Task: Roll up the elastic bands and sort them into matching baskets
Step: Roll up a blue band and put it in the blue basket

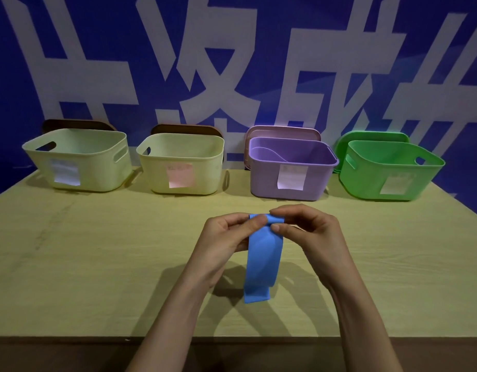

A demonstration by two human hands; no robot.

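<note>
A blue elastic band (261, 261) hangs above the middle of the table, its top end folded over. My left hand (226, 237) pinches that top end from the left, and my right hand (309, 234) pinches it from the right. The band's lower end dangles free near the table top. Four baskets stand in a row at the back: a pale yellow basket (79, 159) with a white label, a second pale yellow basket (181, 162) with a pink label, a purple basket (291, 170) and a green basket (390, 170).
The wooden table (84, 251) runs to a front edge near the bottom of the view. Lids lean behind the baskets against a blue wall with large white characters. A pale band lies inside the purple basket.
</note>
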